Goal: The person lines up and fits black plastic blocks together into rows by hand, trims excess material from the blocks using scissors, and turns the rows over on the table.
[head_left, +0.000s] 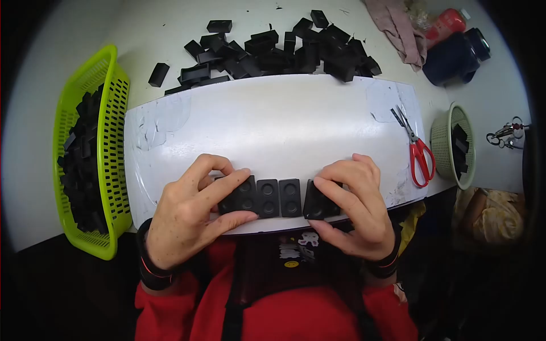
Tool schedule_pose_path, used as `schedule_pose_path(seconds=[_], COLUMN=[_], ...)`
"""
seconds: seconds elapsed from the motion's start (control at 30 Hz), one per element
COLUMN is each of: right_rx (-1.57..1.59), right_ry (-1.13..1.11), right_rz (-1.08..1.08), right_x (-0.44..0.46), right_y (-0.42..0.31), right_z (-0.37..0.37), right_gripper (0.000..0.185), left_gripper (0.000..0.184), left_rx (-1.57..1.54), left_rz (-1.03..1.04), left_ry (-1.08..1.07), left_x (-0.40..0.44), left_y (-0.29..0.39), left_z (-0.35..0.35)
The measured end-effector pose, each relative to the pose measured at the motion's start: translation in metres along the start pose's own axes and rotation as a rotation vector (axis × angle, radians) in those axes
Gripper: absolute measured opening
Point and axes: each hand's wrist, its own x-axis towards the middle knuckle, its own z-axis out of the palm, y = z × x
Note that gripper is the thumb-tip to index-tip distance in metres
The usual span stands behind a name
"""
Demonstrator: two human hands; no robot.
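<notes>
A row of black rectangular blocks (268, 198), each with two round dimples on its upper face, lies along the near edge of the white board (273, 131). My left hand (199, 204) grips the left end of the row, index finger at the far edge and thumb at the near edge. Its palm and fingers partly cover those blocks. Across a small gap, my right hand (355, 207) pinches the right-hand black blocks (313, 200) between thumb and fingers. How many it holds is hidden under the fingers.
A loose heap of black blocks (267, 54) lies behind the board. On the left stands a green basket (114, 153) full of black pieces. Red-handled scissors (420, 162) rest at the board's right, beside a pale basket (443, 142). A dark bottle (452, 59) and cloth (398, 28) are far right.
</notes>
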Motion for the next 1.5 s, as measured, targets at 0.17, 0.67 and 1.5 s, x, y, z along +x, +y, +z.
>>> schedule_pose_path(seconds=[0.17, 0.67, 1.5], right_rx=[0.076, 0.079, 0.191], right_ry=[0.285, 0.577, 0.612], right_rz=[-0.004, 0.051, -0.068], right_x=[-0.001, 0.005, 0.015], right_y=[-0.009, -0.039, -0.051], right_z=[-0.005, 0.029, 0.046], right_gripper=[0.066, 0.074, 0.052], left_gripper=[0.057, 0.019, 0.026], left_rx=[0.188, -1.334, -1.099], left_rz=[0.131, -0.205, -0.057], left_ry=[0.268, 0.240, 0.292], left_x=[-0.002, -0.001, 0.001], left_y=[0.022, 0.040, 0.037], left_z=[-0.004, 0.043, 0.046])
